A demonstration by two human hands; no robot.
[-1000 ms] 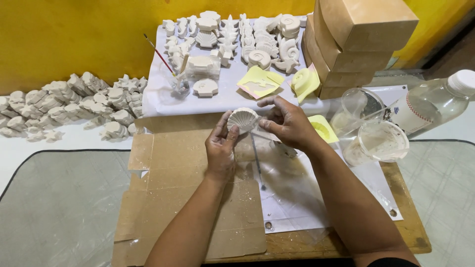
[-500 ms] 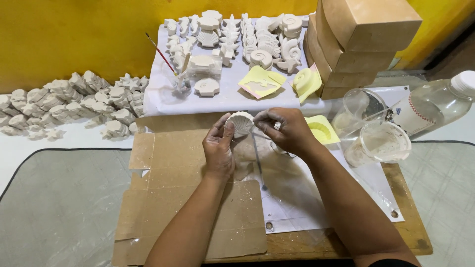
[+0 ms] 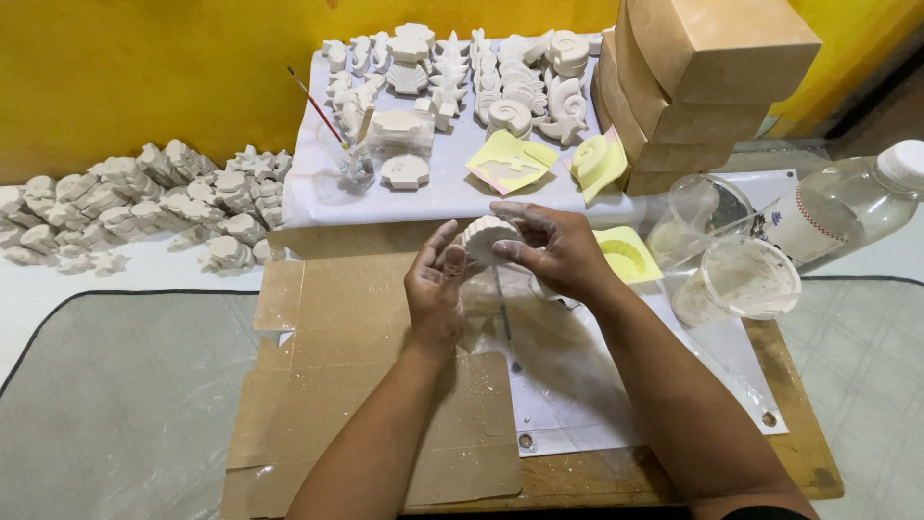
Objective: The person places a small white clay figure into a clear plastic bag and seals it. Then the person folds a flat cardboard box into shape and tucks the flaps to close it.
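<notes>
— While both hands meet over the flattened cardboard [image 3: 327,327], which one really carries the white plaster shell [image 3: 484,238]?

— Both share it. The left hand [image 3: 435,284] comes up from below and to the left, its fingers touching the shell's near and left side. The right hand [image 3: 551,248] arches over from the right, thumb and fingertips closed on the shell's right edge. So the shell sits between the two hands, held up off the cardboard, not resting on anything.

— Is either hand spread open?

— No. Each is closed on the piece — the left more as a cradle, the right more as a pinch. How hard either presses, I cannot tell.

— Which way does the shell lie?

— Its ribbed face looks turned up and toward the camera, its broad side running roughly left to right between the hands. Its underside is hidden.

— What lies around them?

— Just beyond the hands, a white sheet [image 3: 452,193] bears many more plaster casts [image 3: 520,82], a small glass with a red-handled brush [image 3: 313,101], and yellow moulds [image 3: 510,162]. Another yellow mould [image 3: 630,255] sits just right of the right hand. Two clear plastic cups [image 3: 736,279] and a bottle [image 3: 847,197] stand further right, with stacked brown boxes [image 3: 707,82] behind. A heap of casts [image 3: 125,197] lies well apart to the left.
</notes>
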